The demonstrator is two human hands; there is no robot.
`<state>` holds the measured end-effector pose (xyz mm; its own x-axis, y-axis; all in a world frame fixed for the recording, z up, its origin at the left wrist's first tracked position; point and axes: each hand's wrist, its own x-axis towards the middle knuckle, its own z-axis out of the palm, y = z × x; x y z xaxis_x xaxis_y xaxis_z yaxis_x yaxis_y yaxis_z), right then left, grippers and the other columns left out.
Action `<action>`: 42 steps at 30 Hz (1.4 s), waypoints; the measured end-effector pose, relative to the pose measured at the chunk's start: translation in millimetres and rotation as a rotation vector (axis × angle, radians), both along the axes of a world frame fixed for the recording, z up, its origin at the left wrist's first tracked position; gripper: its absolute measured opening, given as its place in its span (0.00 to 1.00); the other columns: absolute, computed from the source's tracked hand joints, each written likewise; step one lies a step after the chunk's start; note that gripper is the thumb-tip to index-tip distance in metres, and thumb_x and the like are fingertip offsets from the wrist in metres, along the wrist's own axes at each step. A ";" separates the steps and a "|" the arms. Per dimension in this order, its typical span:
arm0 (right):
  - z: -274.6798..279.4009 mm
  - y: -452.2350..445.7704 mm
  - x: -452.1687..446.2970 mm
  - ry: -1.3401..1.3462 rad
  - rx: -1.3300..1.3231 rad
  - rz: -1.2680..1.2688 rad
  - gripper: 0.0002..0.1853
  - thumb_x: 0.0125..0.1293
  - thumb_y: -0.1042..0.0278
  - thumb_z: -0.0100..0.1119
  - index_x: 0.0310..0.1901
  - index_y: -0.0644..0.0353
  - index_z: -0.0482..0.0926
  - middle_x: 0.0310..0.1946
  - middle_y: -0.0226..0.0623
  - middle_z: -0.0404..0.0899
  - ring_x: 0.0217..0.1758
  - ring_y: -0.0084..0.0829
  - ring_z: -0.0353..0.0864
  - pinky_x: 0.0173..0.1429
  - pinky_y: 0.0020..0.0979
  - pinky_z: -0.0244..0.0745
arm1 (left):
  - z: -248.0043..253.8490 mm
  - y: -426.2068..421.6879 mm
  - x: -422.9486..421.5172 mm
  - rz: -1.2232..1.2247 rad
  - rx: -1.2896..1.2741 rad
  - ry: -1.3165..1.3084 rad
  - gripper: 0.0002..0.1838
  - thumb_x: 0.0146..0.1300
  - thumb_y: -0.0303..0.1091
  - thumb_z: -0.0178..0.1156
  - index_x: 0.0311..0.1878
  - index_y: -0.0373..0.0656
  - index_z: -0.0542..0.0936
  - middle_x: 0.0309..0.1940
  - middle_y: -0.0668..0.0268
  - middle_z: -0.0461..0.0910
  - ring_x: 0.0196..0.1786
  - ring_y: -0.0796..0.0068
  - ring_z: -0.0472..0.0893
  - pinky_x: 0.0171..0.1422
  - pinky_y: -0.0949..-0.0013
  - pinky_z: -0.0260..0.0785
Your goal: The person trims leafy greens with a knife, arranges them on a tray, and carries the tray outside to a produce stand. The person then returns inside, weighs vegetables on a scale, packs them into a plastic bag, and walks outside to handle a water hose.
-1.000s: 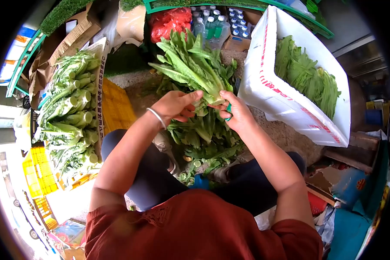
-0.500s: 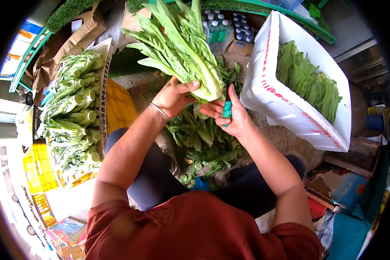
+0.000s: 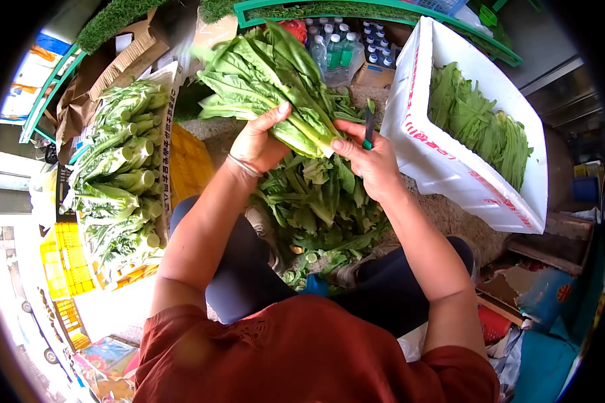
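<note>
A head of leaf lettuce point(image 3: 269, 80) lies tilted between my hands, its leaves toward the upper left and its pale stem end toward my right hand. My left hand point(image 3: 262, 138) is wrapped round its lower leaves, thumb on top. My right hand point(image 3: 370, 158) grips a small knife point(image 3: 369, 124) with a green-wrapped handle, the dark blade pointing up. The thumb and fingers of that hand also pinch the stem end. Beneath both hands is a heap of loose green leaves point(image 3: 316, 195) on the ground between my feet.
On the left, several lettuce heads point(image 3: 124, 174) are stacked stem-out above yellow crates point(image 3: 67, 262). A white foam box point(image 3: 420, 101) at right holds trimmed greens point(image 3: 477, 121). Capped bottles point(image 3: 339, 50) stand at the back. Cardboard point(image 3: 131, 57) leans at upper left.
The lettuce has come lower and turned, its leaves now bunched and angled left. My right hand has moved up to its stem end, and the knife blade now shows pointing upward.
</note>
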<state>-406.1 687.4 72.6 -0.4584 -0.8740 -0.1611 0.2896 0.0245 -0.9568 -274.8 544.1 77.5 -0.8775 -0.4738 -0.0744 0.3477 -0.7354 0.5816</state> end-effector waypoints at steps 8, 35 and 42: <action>-7.3 1.7 -9.7 0.277 -0.097 -0.322 0.06 0.53 0.75 0.60 0.35 0.62 0.78 0.25 0.27 0.76 0.26 0.16 0.72 0.32 0.18 0.66 | -0.7 -4.8 2.9 0.058 -0.033 -0.037 0.28 0.49 0.26 0.60 0.55 0.40 0.65 0.49 0.61 0.71 0.53 0.61 0.70 0.62 0.56 0.58; -59.8 8.8 -5.6 -0.127 0.668 0.082 0.22 0.61 0.58 0.53 0.51 0.65 0.66 0.39 0.44 0.77 0.34 0.30 0.81 0.15 0.17 0.51 | 5.6 -10.2 8.2 0.239 -0.085 0.029 0.16 0.44 0.19 0.59 0.40 0.38 0.74 0.33 0.63 0.78 0.37 0.68 0.77 0.45 0.64 0.71; -62.4 11.0 -12.3 0.200 0.653 0.186 0.18 0.61 0.62 0.50 0.51 0.63 0.69 0.39 0.39 0.78 0.32 0.24 0.81 0.15 0.17 0.49 | 64.0 -103.1 72.9 0.550 -0.324 -0.089 0.13 0.47 0.24 0.61 0.39 0.38 0.75 0.35 0.61 0.77 0.39 0.67 0.77 0.49 0.63 0.69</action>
<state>-418.4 698.4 10.2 -0.3860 -0.6943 -0.6074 0.0454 0.6433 -0.7642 -201.9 441.0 141.5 -0.4967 -0.8636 0.0863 0.5639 -0.2455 0.7885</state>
